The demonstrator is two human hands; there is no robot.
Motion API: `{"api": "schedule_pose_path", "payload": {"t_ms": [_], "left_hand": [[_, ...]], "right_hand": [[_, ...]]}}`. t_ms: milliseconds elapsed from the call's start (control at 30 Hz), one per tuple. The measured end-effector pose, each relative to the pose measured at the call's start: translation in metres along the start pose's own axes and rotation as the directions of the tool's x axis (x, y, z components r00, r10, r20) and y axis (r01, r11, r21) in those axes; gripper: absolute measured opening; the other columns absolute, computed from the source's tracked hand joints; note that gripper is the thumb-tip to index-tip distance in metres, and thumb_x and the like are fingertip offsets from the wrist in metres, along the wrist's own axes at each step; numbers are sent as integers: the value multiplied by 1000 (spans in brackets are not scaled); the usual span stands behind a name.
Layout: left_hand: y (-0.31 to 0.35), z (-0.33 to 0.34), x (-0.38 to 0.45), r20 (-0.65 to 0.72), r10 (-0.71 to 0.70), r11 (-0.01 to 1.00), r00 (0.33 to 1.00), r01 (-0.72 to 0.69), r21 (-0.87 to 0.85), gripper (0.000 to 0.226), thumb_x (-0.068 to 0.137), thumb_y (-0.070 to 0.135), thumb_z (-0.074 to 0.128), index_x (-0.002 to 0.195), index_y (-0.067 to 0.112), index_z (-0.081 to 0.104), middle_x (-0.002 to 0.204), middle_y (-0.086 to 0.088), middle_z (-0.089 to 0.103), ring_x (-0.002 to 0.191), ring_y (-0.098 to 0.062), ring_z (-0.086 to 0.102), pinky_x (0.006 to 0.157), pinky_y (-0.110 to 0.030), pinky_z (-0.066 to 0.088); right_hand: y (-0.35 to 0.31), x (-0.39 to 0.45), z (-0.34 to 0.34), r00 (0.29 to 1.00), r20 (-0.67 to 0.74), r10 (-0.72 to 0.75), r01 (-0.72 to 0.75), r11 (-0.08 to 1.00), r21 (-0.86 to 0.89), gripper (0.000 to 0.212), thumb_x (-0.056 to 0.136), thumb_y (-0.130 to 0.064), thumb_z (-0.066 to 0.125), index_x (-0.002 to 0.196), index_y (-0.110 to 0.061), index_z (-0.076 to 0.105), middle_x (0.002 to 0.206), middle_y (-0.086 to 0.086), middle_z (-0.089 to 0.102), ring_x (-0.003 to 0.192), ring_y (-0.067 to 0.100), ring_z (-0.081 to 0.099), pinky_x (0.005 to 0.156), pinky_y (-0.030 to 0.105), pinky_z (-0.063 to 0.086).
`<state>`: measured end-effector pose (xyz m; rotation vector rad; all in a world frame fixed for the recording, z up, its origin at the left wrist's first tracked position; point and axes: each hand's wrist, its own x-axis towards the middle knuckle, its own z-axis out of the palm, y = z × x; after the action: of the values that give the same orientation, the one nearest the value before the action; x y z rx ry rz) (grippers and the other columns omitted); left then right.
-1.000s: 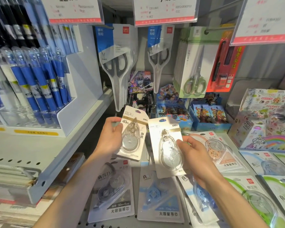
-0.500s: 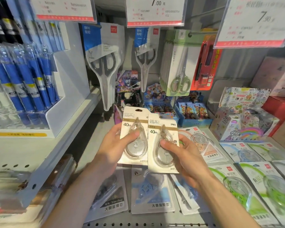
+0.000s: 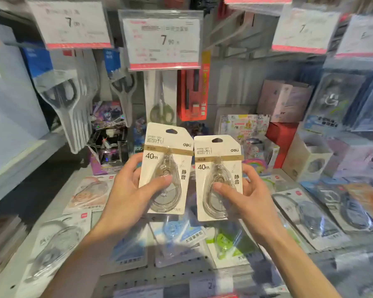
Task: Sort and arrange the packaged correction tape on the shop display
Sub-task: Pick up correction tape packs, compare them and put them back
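I hold two matching cream-coloured correction tape packs upright, side by side, above the shelf. My left hand (image 3: 129, 190) grips the left pack (image 3: 166, 151), thumb across its clear blister. My right hand (image 3: 246, 198) grips the right pack (image 3: 219, 155) the same way, a little lower. Both cards read 40m and show a hang hole at the top. Several other correction tape packs (image 3: 181, 237) lie flat on the grey shelf (image 3: 159, 278) beneath my hands.
Packaged scissors (image 3: 71, 108) hang at the back left, a red pack (image 3: 193, 91) in the middle. Price tags (image 3: 163, 39) hang overhead. Boxes (image 3: 284, 100) and colourful stationery stand at the right. A white shelf unit (image 3: 13, 130) juts out on the left.
Both packs have risen and now stand upright with a small gap between them. The view has shifted up and to the right, so the pen rack on the left is out of sight.
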<state>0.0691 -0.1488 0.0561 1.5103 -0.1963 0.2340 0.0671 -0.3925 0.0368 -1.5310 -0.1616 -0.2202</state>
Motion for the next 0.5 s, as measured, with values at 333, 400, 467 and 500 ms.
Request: {"api": "schedule_pose_path", "payload": {"t_ms": [333, 400, 467, 500], "left_hand": [[29, 183, -42, -135, 124, 992, 983, -118, 52, 55, 63, 27, 82, 115, 27, 63, 95, 2, 81, 77, -11, 77, 54, -28, 59], [33, 217, -49, -160, 116, 993, 980, -108, 57, 55, 63, 27, 82, 114, 28, 64, 100, -1, 81, 84, -17, 77, 65, -44, 62], [41, 246, -51, -172, 119, 992, 978, -109, 70, 50, 63, 25, 82, 110, 32, 66, 102, -3, 81, 88, -22, 77, 70, -48, 62], [45, 259, -51, -169, 129, 990, 977, -116, 85, 48, 63, 25, 82, 107, 34, 66, 102, -2, 81, 88, -22, 78, 66, -44, 63]], "right_hand": [[-23, -10, -206, 991, 76, -107, 113, 990, -86, 48, 60, -49, 88, 102, -45, 63, 100, -2, 82, 89, 18, 79, 73, 31, 60], [-27, -11, -246, 991, 86, -101, 110, 989, -98, 47, 63, -44, 89, 101, -46, 63, 99, -1, 82, 91, 19, 79, 78, 36, 60], [-33, -12, -279, 991, 98, -91, 100, 990, -95, 42, 70, -35, 90, 101, -47, 63, 99, -3, 82, 92, 19, 79, 80, 36, 59], [-35, -11, -293, 990, 109, -91, 101, 990, -96, 40, 74, -33, 89, 100, -47, 63, 100, -4, 82, 93, 17, 79, 80, 36, 58]]}}
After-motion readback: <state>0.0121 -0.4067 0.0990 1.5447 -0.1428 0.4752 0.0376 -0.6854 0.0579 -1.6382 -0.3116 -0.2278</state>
